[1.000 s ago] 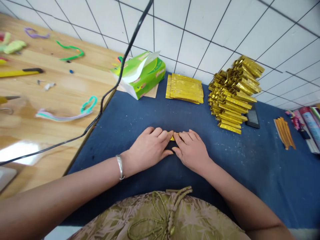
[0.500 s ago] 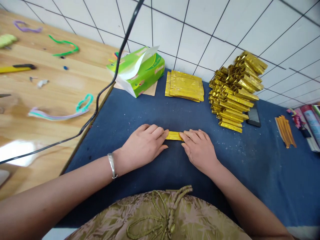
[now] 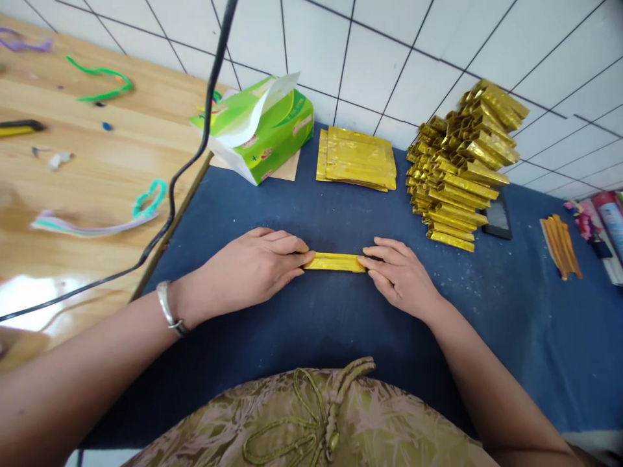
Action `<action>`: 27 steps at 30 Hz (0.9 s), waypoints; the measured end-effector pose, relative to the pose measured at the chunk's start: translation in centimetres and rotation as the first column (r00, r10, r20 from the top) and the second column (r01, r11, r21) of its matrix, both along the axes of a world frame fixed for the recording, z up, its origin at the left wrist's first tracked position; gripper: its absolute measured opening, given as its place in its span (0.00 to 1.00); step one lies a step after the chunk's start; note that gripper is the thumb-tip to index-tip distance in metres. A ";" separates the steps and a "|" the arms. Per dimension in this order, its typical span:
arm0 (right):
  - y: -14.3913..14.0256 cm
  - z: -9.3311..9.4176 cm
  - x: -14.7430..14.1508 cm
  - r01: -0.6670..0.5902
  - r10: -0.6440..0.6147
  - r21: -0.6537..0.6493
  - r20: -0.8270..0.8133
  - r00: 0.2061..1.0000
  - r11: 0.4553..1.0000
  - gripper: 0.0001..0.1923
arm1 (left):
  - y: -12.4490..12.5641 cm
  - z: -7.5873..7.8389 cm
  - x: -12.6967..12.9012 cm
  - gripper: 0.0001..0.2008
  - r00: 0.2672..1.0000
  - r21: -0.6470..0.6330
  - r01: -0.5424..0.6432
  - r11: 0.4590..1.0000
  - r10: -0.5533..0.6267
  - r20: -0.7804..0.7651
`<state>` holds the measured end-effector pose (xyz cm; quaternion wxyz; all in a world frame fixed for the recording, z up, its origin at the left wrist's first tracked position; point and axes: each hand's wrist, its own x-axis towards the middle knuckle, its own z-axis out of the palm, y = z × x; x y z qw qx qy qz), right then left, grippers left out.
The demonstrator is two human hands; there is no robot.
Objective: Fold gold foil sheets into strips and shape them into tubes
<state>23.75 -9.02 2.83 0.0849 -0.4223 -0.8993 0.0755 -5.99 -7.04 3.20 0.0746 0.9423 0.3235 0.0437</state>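
Partly, both hands (image 3: pixel 253 267) (image 3: pixel 402 279) cover the gold strip's (image 3: pixel 335 262) ends.

Green tissue box (image 3: pixel 260 126), black phone (image 3: pixel 497 217) and pipe cleaners (image 3: pixel 100 220) lie around.

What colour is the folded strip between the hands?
Shiny gold; the folded strip shows best in the head view.

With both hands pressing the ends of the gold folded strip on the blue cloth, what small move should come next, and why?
Probably lift the gold strip and set it on the pile of folded gold pieces. It lies flat and narrow on the blue cloth, with the left hand and right hand at its two ends, and it looks like the pieces stacked there.
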 end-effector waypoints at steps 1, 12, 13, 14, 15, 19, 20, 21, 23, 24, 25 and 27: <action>-0.1 0.0 -0.1 -0.011 0.011 0.016 0.006 1.000 1.000 0.16 | -0.2 0.0 0.2 0.16 1.000 0.021 -0.002 1.000 0.003 -0.005; -2.0 0.6 -2.7 -0.031 0.009 0.124 0.172 0.985 0.992 0.18 | -2.3 0.7 2.3 0.18 0.996 0.162 -0.074 0.984 0.083 -0.046; -2.2 0.6 -2.9 -0.025 0.001 0.132 0.181 0.983 0.991 0.19 | -2.5 0.7 2.5 0.20 0.995 0.165 -0.082 0.983 0.091 -0.046; -2.3 0.6 -3.1 -0.017 -0.010 0.139 0.191 0.982 0.990 0.21 | -2.6 0.8 2.7 0.21 0.994 0.166 -0.093 0.982 0.101 -0.045; -2.5 0.7 -3.3 -0.010 -0.020 0.143 0.202 0.979 0.990 0.22 | -2.8 0.7 2.9 0.22 0.993 0.162 -0.102 0.981 0.110 -0.043; -2.8 0.6 -4.1 0.013 -0.048 0.156 0.224 0.973 0.988 0.25 | -3.1 0.4 3.5 0.23 0.990 0.137 -0.130 0.982 0.136 -0.038; -2.8 0.6 -4.4 0.020 -0.056 0.160 0.227 0.972 0.987 0.25 | -3.2 0.4 3.6 0.24 0.988 0.132 -0.139 0.981 0.146 -0.041; -2.8 0.6 -4.6 0.029 -0.066 0.163 0.231 0.971 0.986 0.26 | -3.2 0.3 3.8 0.25 0.987 0.129 -0.149 0.980 0.156 -0.047; -2.7 0.6 -5.1 0.050 -0.090 0.163 0.243 0.966 0.985 0.27 | -3.2 0.3 4.0 0.26 0.984 0.130 -0.161 0.978 0.169 -0.051; -2.6 0.5 -5.4 0.062 -0.101 0.158 0.249 0.963 0.985 0.27 | -3.2 0.2 4.1 0.26 0.985 0.132 -0.160 0.978 0.168 -0.049; -2.6 0.5 -5.6 0.075 -0.112 0.151 0.256 0.960 0.986 0.28 | -3.2 0.2 4.2 0.25 0.985 0.135 -0.156 0.979 0.163 -0.047; -2.4 0.5 -6.0 0.095 -0.129 0.137 0.265 0.956 0.986 0.29 | -3.2 0.2 4.4 0.24 0.988 0.135 -0.140 0.981 0.147 -0.041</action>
